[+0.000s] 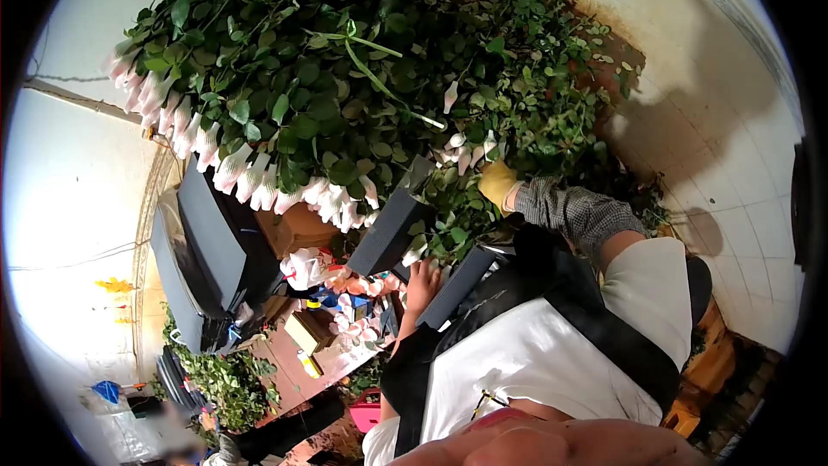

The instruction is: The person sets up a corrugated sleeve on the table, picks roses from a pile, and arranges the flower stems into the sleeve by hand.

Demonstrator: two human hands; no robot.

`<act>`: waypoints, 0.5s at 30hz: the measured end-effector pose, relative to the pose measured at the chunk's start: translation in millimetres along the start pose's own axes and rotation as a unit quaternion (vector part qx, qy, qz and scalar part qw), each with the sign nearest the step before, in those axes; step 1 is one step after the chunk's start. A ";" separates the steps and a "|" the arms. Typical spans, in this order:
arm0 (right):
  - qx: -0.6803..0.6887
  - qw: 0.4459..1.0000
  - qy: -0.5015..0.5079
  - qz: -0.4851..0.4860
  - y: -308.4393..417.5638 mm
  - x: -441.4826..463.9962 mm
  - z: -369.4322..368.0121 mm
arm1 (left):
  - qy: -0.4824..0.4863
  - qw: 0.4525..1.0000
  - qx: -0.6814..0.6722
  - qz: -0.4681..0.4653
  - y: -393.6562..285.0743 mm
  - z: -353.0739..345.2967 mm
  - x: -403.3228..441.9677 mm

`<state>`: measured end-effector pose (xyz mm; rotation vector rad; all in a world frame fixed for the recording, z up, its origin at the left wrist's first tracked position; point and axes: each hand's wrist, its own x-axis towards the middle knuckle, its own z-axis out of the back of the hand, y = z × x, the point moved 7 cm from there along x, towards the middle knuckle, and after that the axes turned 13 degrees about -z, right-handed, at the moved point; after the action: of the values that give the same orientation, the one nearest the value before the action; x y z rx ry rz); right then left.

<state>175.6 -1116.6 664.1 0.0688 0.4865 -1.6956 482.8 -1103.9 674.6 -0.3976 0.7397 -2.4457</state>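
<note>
My right hand [498, 185], in a yellow glove, reaches into the heap of leafy rose stems. Its fingers are curled in, and a pale netted rose bud [490, 143] stands right at their tips; what lies inside the grip is hidden. More netted rose buds [457, 154] lie just left of the glove. My bare left hand [421, 285] is between two dark grey padded blocks, one block [392, 231] beyond it and another block [454, 286] nearer my body. Its fingers are stretched out at the leaves, beside a whitish rose bud [415, 250].
A large bundle of roses [293, 60], heads in white netting, fills the far side, with a green tie [375, 73] on it. At left stands a dark grey case-like object [207, 242]. Pink petals [354, 319], a yellowish box [308, 331] and a pink container [366, 410] sit lower down.
</note>
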 end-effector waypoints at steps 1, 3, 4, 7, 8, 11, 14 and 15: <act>0.028 0.998 -0.053 -0.023 -2.3 -3.3 7.0 | 0.003 1.000 -0.001 0.001 -0.2 3.0 -0.1; 0.092 0.981 -0.159 -0.061 -7.2 -13.5 21.4 | 0.072 0.978 0.189 -0.052 -8.3 6.7 5.8; 0.176 0.964 -0.189 -0.061 -10.4 -16.2 7.4 | 0.082 0.970 0.223 -0.049 -16.3 12.5 12.2; 0.267 0.946 -0.184 0.002 -15.8 -12.3 -26.9 | 0.052 0.952 0.285 -0.099 -33.8 25.1 22.8; 0.299 0.940 -0.158 0.034 -18.8 -10.0 -34.9 | 0.028 0.959 0.269 -0.086 -33.9 27.0 23.8; 0.410 0.899 0.125 0.086 -46.7 -31.4 17.7 | 0.003 0.984 0.172 -0.049 -16.9 19.3 14.6; 0.634 0.764 0.093 0.076 -87.8 -0.9 70.5 | -0.010 0.990 0.141 -0.028 -11.4 16.9 11.5; 0.695 0.718 -0.018 0.017 -112.5 5.2 83.1 | -0.017 0.991 0.130 -0.018 -8.8 16.1 8.2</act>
<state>85.9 -1139.3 769.1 1.1194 -0.9270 -1.6573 479.3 -1109.3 693.6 -0.3520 0.3937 -2.5193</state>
